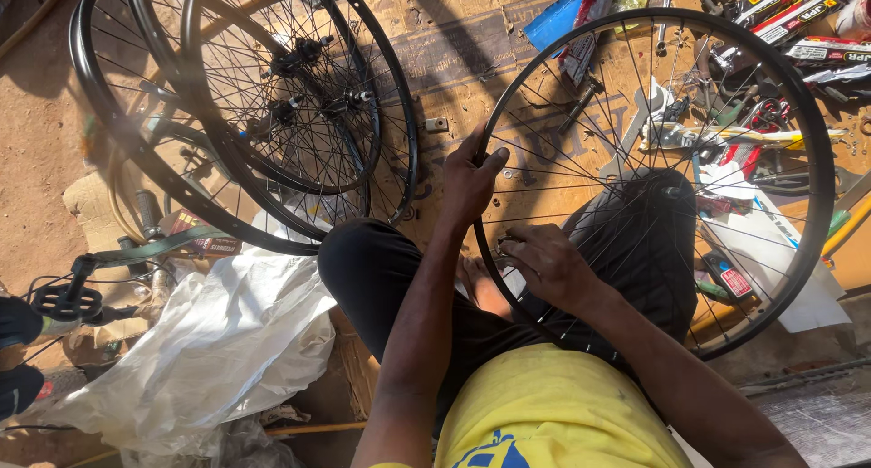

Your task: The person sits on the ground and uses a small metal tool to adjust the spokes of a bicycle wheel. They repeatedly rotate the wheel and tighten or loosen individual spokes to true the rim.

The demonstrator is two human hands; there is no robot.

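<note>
Cardboard (pixel 472 42), flattened and sunlit, covers the ground where the person sits cross-legged in black trousers and a yellow shirt, with bare brown dirt (pixel 32 151) showing at the left edge. Across the lap stands a black spoked bicycle wheel (pixel 821 160), its rim tilted toward the body and its lower arc resting against the legs. The left hand (pixel 467 182) is clamped on the rim at its near-left side, fingers wrapped over the edge. The right hand (pixel 544 264) is lower down inside the wheel, fingers curled together among the spokes close to the rim; whether it pinches a small part I cannot tell. Beyond the wheel, scattered tools (pixel 717 132) lie loose on the cardboard beside white paper sheets (pixel 771 241) and a row of long printed packets (pixel 798 19) at the upper right. A stack of three more spoked wheels (pixel 272 105) lies flat at the upper left, hubs overlapping. Crumpled white plastic sheeting (pixel 218 341) lies beside the left knee, and a bicycle pedal on its crank (pixel 68 300) sits at the far left.
</note>
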